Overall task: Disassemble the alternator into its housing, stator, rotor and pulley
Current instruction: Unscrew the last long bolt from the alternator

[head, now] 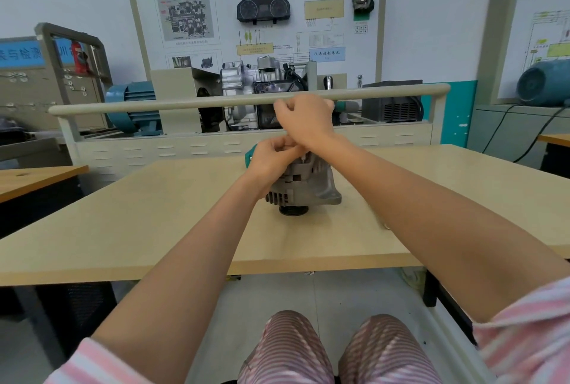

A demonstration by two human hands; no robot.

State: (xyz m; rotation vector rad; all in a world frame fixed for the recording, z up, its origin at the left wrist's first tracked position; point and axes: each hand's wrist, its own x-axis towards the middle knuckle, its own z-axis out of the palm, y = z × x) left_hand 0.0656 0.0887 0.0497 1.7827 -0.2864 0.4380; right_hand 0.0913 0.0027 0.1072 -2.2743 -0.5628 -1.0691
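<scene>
Gripping something at the top of the alternator (303,184), the left hand (271,160) is being kept curled, fingers pinched around a small part beside a teal-handled tool (250,153) that is only partly seen behind it. The right hand (303,119) is being held just above, its fingers closed, apparently around the upper end of the same tool, though what is enclosed cannot be told for certain. The alternator is being stood directly beneath both hands on the counter (154,214), pulley (293,210) down and touching the surface, rear end up.

Judging from this, a rear fastener is being loosened. For that to be done well, the tool should be kept square on the fastener and pressed straight down while being turned, and the body should be steadied, since it is being balanced on the narrow pulley and could be tipped by sideways force. Any small screw being freed should be caught before it rolls off.

Beyond the hands, a pale rail (246,99) is being crossed by the right hand's outline, with a training rig behind it: a gearbox (246,78), a blue motor (135,106) to the left, and a wall display board (256,13). Nothing nearer is being seen that blocks the work; the view of the fastener is being hidden by the hands themselves.
</scene>
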